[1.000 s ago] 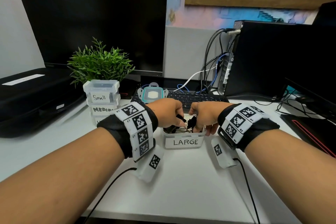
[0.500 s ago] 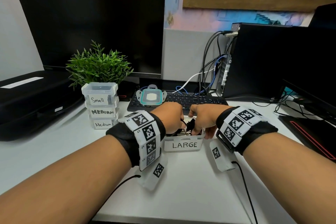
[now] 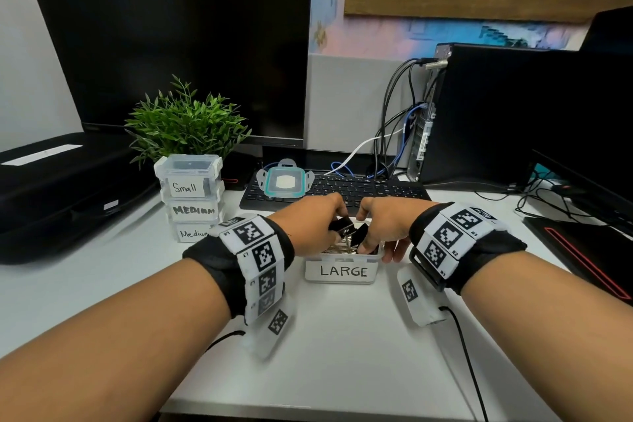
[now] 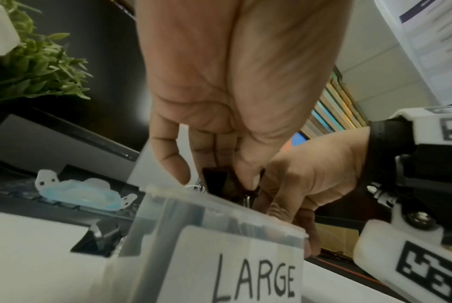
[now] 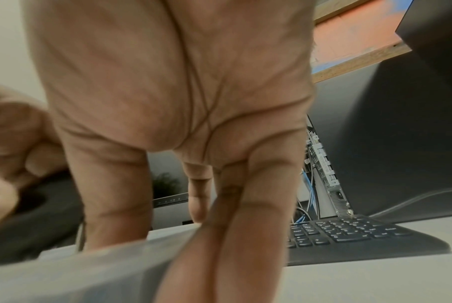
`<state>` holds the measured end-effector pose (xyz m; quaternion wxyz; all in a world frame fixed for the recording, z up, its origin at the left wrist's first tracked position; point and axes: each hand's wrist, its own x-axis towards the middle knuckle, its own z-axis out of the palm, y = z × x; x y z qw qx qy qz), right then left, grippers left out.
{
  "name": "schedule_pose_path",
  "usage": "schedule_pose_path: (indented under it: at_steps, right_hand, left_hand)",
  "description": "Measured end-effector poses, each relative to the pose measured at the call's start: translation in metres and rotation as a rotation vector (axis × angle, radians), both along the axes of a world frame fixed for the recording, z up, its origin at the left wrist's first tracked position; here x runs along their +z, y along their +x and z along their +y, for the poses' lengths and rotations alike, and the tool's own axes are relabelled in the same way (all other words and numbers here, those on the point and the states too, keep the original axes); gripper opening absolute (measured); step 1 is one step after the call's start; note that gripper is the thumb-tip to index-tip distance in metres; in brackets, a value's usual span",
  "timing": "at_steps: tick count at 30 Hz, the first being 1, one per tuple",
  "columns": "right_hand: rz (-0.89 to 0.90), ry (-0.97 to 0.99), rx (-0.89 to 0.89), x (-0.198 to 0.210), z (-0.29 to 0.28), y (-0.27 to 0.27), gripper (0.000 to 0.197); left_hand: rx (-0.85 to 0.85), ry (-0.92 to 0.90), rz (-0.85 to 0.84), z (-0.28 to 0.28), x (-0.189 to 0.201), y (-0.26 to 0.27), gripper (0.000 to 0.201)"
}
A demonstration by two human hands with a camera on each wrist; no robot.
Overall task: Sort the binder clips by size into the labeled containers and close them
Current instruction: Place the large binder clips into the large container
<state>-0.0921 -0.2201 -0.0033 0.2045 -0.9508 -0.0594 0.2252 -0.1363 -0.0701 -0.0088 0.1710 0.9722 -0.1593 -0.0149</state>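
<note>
The clear LARGE container (image 3: 342,271) stands open on the desk, with silver-handled black clips inside. My left hand (image 3: 337,221) pinches a black binder clip (image 3: 340,225) just above its opening; the left wrist view shows that clip (image 4: 214,178) between thumb and fingers. My right hand (image 3: 376,247) holds the container's right wall, thumb inside and fingers (image 5: 232,225) outside. A second black clip (image 3: 359,235) leans by that thumb. The teal-sealed lid (image 3: 285,181) lies on the keyboard. A dark clip-like thing (image 4: 98,239) lies on the desk left of the container.
Closed Small and Medium containers (image 3: 190,195) are stacked at the left, in front of a green plant (image 3: 185,123). The keyboard (image 3: 359,187) sits just behind my hands, with a monitor (image 3: 171,62) beyond it and a computer tower (image 3: 496,113) and cables at right.
Both hands stay at the LARGE container. The left hand has lifted its clip slightly and shifted it toward the middle of the opening. My head has tilted down a little.
</note>
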Motion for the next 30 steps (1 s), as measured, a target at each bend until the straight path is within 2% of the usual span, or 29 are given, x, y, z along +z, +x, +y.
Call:
schedule_pose_path:
  at_steps: [2,5,12,16,21,27,30]
  right_hand:
    - [0.004,0.005,0.002,0.000,0.000,0.001,0.052]
    - [0.011,0.016,-0.002,0.000,-0.001,0.002,0.052]
    - [0.008,0.022,-0.003,-0.001,-0.002,0.002,0.051]
    - [0.010,0.033,-0.006,-0.001,-0.003,0.001,0.052]
    - [0.014,0.046,-0.006,-0.001,-0.004,0.001,0.054]
    - [0.026,0.055,-0.009,-0.001,-0.006,0.000,0.052]
    - [0.026,0.056,-0.003,-0.001,-0.006,0.002,0.053]
  left_hand:
    - [-0.023,0.014,-0.058,0.001,0.005,0.002,0.031]
    - [-0.068,0.061,-0.082,0.002,0.011,0.003,0.033]
    - [-0.157,0.136,-0.011,-0.004,0.004,0.004,0.034]
    - [-0.186,0.269,0.032,-0.013,-0.001,0.004,0.033]
    - [-0.197,0.438,0.050,-0.022,0.010,-0.002,0.043]
    - [-0.161,0.355,0.085,-0.006,0.011,0.002,0.053]
    - [-0.148,0.303,0.088,-0.001,0.015,-0.001,0.049]
